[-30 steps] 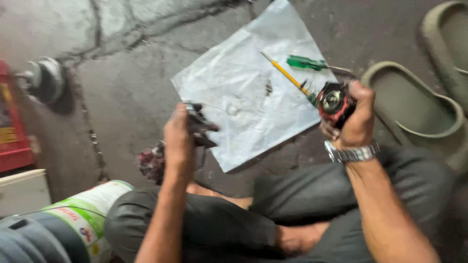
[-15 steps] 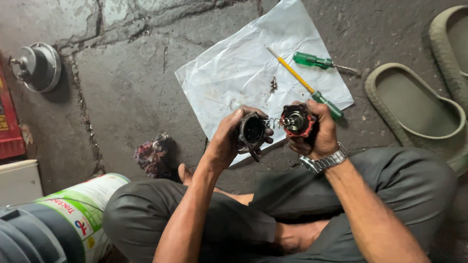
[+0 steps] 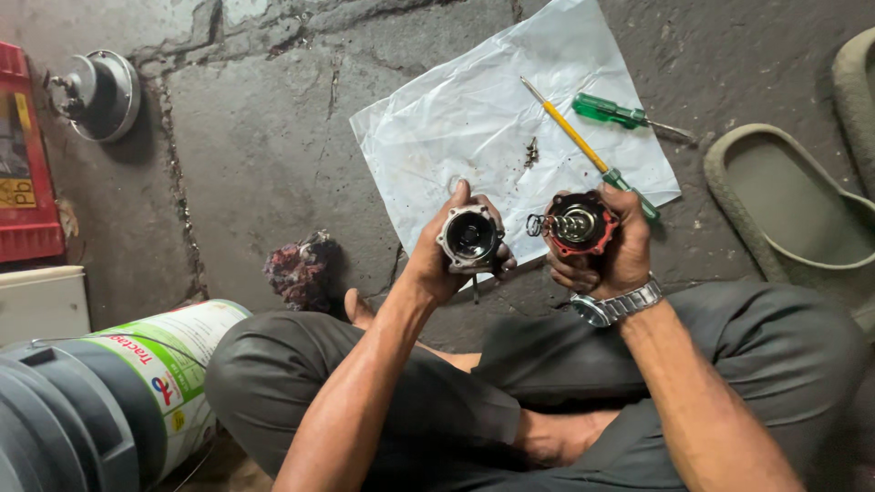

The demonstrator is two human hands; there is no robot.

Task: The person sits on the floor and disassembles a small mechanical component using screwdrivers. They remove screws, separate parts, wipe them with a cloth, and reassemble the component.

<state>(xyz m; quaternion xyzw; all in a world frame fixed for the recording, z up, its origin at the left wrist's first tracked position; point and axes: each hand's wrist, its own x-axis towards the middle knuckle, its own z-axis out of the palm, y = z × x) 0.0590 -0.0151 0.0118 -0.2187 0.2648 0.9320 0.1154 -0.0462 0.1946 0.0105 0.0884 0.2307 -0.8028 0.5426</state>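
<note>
Metal housing (image 3: 470,239) and red-rimmed spring part (image 3: 578,223), each clenched in our left hand (image 3: 447,260) and right hand (image 3: 609,255), open faces upturned for viewing.

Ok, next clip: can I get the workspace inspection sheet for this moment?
Surface: cracked concrete floor, stained.
Job's things: grey metal housing; round part with red rim and spring.
Clutter: crumpled white sheet, yellow-shafted screwdriver, green-handled screwdriver, dirty rag.
Grippers: left hand holds the housing; right hand holds the red-rimmed part.
Cables: nothing seen.
Surroundings: sandals, red crate, round metal part, labelled drum.
</note>
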